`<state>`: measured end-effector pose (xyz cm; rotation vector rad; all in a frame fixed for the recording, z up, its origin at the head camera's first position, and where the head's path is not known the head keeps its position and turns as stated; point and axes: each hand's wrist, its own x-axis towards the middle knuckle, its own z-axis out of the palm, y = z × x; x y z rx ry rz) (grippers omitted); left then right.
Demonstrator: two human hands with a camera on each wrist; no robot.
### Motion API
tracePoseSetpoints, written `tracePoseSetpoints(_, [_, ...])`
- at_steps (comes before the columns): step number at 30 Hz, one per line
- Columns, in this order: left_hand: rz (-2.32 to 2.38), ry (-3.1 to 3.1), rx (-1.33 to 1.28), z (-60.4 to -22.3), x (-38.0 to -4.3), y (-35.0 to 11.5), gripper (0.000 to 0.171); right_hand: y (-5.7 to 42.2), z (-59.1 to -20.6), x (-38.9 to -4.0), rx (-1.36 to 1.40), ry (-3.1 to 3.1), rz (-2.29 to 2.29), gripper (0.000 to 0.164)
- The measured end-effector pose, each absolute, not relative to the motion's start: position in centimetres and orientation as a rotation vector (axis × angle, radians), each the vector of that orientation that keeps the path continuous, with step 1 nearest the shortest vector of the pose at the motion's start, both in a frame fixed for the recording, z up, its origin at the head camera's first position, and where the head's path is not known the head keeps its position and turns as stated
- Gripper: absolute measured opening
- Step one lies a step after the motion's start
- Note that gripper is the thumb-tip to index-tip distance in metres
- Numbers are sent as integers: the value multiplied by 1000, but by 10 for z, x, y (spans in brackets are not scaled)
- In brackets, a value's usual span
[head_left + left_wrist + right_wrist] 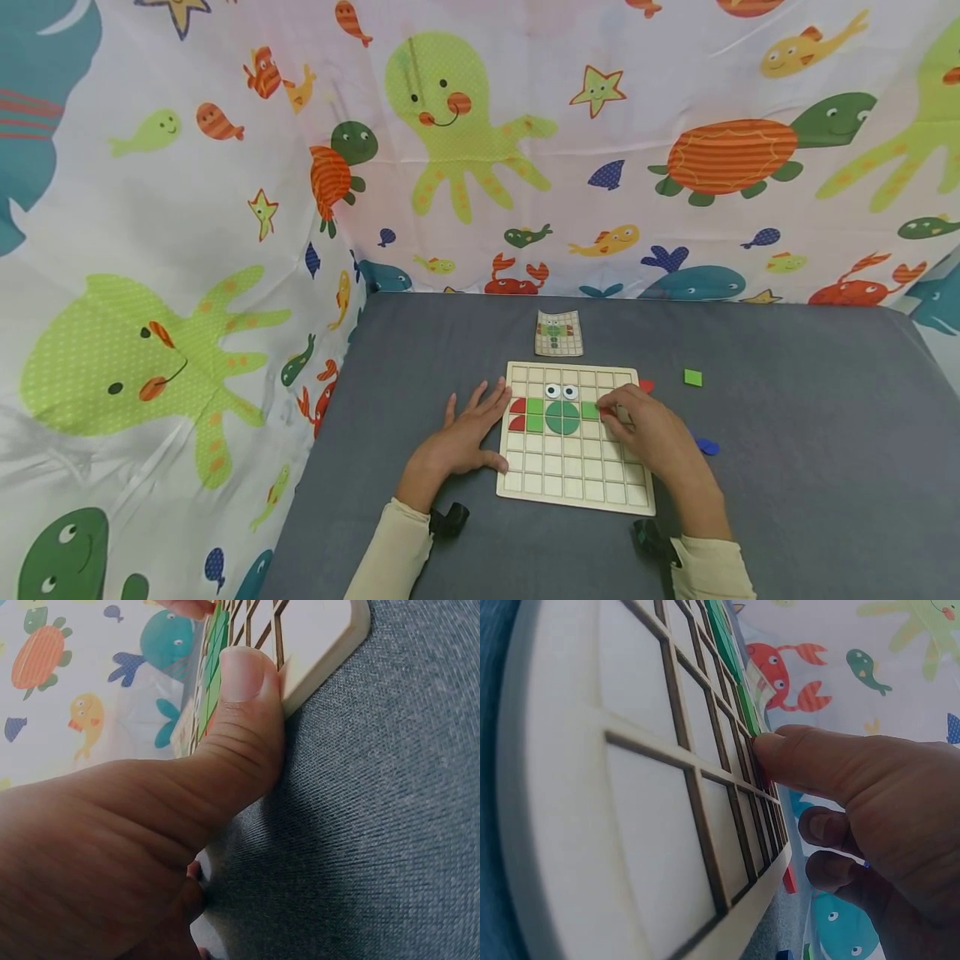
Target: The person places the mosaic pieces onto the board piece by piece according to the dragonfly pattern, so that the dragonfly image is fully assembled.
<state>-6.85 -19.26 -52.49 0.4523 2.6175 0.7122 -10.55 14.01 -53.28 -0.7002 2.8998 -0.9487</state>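
A square wooden grid board (573, 486) lies on the grey cloth. My left hand (459, 442) rests at its left edge, fingers spread; in the left wrist view the thumb (244, 690) lies on the rim. Over the right half, my right hand (651, 431) pinches a small red piece (765, 778) down at the grid, its shape mostly covered by the fingertips. Just left of those fingertips sits a green square (590, 410). A dark green circle of quarter pieces (562, 418) fills the middle, under two eye pieces (562, 391). Green squares (535, 415) and red rounded pieces (517, 415) stand at left.
Behind the board lies a pattern card (558, 333) with a small picture on a grid. To the right are a loose light green square (693, 377), a blue piece (707, 447) and a red piece (647, 386) by the board's corner. A sea-animal curtain (480, 167) hangs behind.
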Motion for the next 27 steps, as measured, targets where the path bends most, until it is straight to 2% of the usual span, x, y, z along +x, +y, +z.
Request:
tracePoseSetpoints(11, [715, 2618, 454, -527, -68, -193, 121, 146, -530, -108, -662, 2869, -987, 17])
tracePoseSetpoints(27, [705, 2617, 462, -525, -68, -193, 121, 191, -524, -120, -223, 3115, -894, 24])
